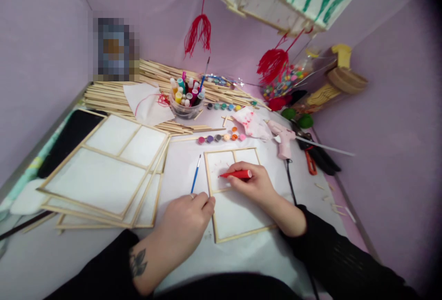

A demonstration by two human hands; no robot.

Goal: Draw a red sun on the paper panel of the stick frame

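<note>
A red marker [241,174] is pinched in my right hand [257,185], its tip at the upper left pane of a wood-framed paper panel [238,215]. Faint short strokes show on that pane around the tip. My left hand [188,217] rests with curled fingers at the panel's left edge, its fingertips against the wooden strip. Whether those fingers grip the strip or only press on it is hard to see. Just beyond the left hand lies a thin blue paintbrush [196,173].
Stacked framed panels [100,175] lie at left. Behind are wooden sticks [113,97], a tub of markers [186,102] and paint pots [217,138]. A pink glue gun [283,139] and pliers [317,152] lie right. A lantern [276,1] with red tassels [198,33] hangs above.
</note>
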